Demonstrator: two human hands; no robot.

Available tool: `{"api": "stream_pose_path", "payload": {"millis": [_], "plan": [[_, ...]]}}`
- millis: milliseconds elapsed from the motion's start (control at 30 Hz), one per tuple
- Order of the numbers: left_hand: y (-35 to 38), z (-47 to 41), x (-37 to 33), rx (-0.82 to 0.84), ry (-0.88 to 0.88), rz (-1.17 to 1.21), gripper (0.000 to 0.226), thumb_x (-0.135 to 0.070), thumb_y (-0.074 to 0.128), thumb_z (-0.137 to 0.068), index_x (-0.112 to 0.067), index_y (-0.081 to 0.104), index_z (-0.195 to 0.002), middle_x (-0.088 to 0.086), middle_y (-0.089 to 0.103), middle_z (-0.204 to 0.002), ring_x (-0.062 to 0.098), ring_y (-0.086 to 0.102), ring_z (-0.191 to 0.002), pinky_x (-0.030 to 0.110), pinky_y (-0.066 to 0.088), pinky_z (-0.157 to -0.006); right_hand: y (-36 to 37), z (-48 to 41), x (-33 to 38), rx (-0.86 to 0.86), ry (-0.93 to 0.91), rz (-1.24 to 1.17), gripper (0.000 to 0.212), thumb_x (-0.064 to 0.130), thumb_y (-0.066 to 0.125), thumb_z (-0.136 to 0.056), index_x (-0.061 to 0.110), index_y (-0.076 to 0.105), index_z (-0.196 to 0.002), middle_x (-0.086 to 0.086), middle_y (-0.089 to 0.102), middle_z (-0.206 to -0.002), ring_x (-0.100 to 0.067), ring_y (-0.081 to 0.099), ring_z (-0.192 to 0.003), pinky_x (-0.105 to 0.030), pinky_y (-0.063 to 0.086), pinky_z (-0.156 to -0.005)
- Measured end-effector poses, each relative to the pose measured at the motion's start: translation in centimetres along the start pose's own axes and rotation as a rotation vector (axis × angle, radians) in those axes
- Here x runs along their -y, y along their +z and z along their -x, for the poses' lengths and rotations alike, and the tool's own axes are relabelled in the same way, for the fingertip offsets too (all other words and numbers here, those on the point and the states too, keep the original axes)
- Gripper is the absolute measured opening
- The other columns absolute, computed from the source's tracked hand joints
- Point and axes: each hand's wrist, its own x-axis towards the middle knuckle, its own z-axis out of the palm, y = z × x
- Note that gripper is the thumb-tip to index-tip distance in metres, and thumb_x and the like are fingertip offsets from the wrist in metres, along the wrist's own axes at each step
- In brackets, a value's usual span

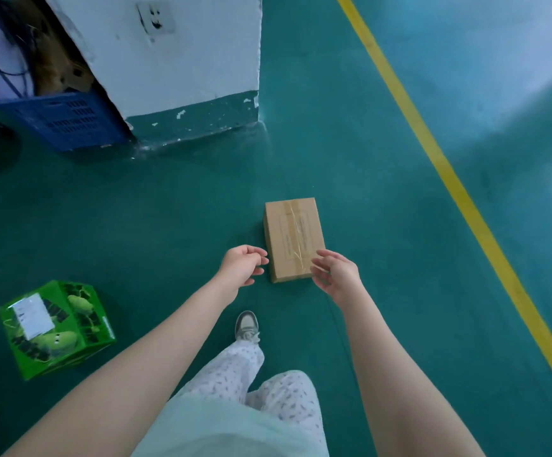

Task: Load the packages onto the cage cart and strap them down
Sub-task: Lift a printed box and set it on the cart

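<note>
cardboard box [292, 237], long axis front-to-back, near end between empty, relaxed left hand [241, 267] and right hand [337, 275]

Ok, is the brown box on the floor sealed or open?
Sealed. The brown cardboard box lies flat, flaps closed, with clear tape running down its top seam.

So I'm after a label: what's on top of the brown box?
Clear tape runs lengthwise over a faint printed rectangle on the brown box. The right hand covers its near right corner; the print is too blurred to read.
</note>
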Motion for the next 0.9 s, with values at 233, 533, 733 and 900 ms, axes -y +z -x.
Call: {"api": "stream_pose_path", "payload": {"millis": [233,533,733,900], "plan": [[4.9,-8.2,-1.3,-0.063,-0.053,-0.090,0.028,-0.003,0.038,-0.092,-0.022,0.056,-0.081,-0.009,0.063,-0.084,0.006,0.056,-0.071,0.022,0.042,-0.065,-1.5,-10.1,2.4,0.016,0.056,0.086,0.022,0.000,0.045,-0.095,0.013,0.062,-0.090,-0.002,0.063,-0.085,-0.015,0.059,-0.074,-0.025,0.050,-0.067],[12.4,-22.6,4.6,-0.133,-0.128,-0.131,0.030,-0.004,0.038,-0.093,-0.023,0.056,-0.079,-0.010,0.061,-0.080,0.005,0.054,-0.067,0.020,0.042,-0.063,-2.9,-26.9,-1.9,0.050,0.099,0.245,0.024,-0.001,0.043,-0.094,0.013,0.062,-0.090,-0.001,0.062,-0.081,-0.012,0.058,-0.068,-0.023,0.050,-0.065],[17.0,-31.2,13.0,-0.166,-0.269,-0.062,0.021,-0.009,0.042,-0.093,-0.022,0.055,-0.104,-0.004,0.056,-0.095,0.011,0.053,-0.080,0.024,0.045,-0.068,-3.5,-37.5,-6.4,0.056,0.143,0.256,0.022,0.000,0.043,-0.096,0.013,0.060,-0.090,-0.001,0.061,-0.083,-0.013,0.058,-0.072,-0.023,0.050,-0.065],[19.1,-36.1,18.2,-0.252,-0.381,-0.056,0.057,-0.029,0.045,-0.096,-0.021,0.020,-0.147,0.004,0.035,-0.144,0.021,0.045,-0.114,0.032,0.034,-0.089,-3.8,-44.2,-10.5,-0.157,0.030,0.405,0.025,0.006,0.049,-0.091,0.015,0.062,-0.110,-0.001,0.061,-0.098,-0.016,0.057,-0.082,-0.025,0.048,-0.070]]}}
